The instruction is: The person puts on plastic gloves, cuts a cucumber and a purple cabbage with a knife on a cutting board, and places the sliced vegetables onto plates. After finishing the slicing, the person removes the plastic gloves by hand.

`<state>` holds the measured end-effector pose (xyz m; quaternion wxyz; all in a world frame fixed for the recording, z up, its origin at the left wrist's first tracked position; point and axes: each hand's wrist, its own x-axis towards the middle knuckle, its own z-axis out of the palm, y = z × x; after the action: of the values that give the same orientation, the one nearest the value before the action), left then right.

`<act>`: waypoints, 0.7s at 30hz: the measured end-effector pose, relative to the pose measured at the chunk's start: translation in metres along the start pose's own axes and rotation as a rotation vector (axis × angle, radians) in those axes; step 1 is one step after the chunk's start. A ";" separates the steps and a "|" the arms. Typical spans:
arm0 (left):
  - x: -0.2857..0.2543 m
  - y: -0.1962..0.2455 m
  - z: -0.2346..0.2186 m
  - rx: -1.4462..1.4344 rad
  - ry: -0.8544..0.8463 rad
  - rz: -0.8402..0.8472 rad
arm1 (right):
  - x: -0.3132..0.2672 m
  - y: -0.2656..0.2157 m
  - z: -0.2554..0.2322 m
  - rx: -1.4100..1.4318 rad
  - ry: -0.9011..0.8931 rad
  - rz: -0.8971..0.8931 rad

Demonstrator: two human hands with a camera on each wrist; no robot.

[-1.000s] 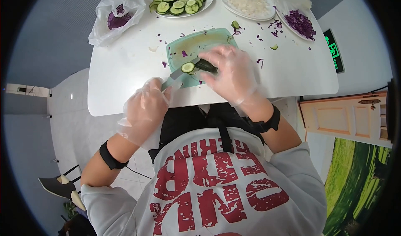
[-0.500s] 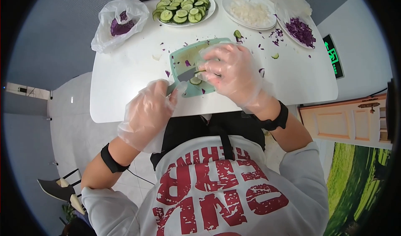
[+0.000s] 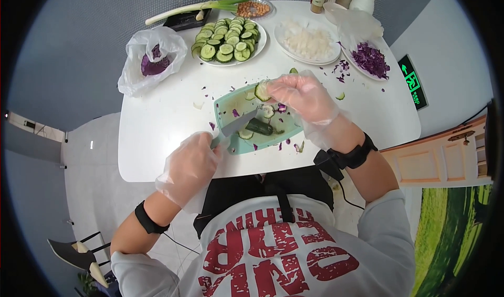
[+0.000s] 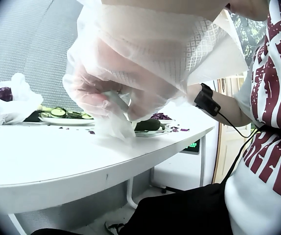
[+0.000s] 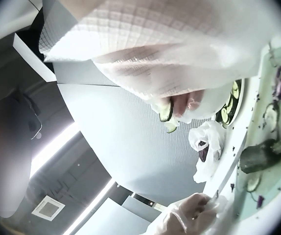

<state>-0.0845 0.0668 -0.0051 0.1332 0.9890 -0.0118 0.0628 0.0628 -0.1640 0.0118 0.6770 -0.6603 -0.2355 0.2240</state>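
In the head view my gloved left hand [image 3: 190,163] grips the handle of a knife [image 3: 239,123], its blade pointing right over the green cutting board [image 3: 226,108]. My gloved right hand [image 3: 304,98] is raised at the board's far side and pinches cucumber slices [image 3: 262,91]; the right wrist view shows their green-edged rounds [image 5: 166,113] at the fingertips. A dark green cucumber end [image 3: 259,127] lies on the board beside the blade, with a few loose slices [image 3: 268,111] and purple scraps around it. In the left wrist view the fingers of my left hand [image 4: 116,73] hide most of the knife.
Beyond the board stands a plate of cucumber slices [image 3: 226,42]. To its right are a plate of whitish shreds [image 3: 310,42] and one of shredded purple cabbage [image 3: 370,60]. A plastic bag [image 3: 131,60] with cabbage sits left. A leek [image 3: 194,8] lies at the back.
My right hand has let go of the cucumber end, leaving it on the board, and has lifted away with slices. The knife stays in my left hand. The head view has tilted upward.
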 end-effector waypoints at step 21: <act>0.028 -0.008 -0.018 0.005 -0.020 0.126 | 0.044 -0.002 -0.023 0.540 -0.010 0.162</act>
<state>-0.0583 0.0792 0.0136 0.1262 0.9873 -0.0752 0.0610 0.1116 -0.1550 0.0140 0.8073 -0.4715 -0.1170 0.3351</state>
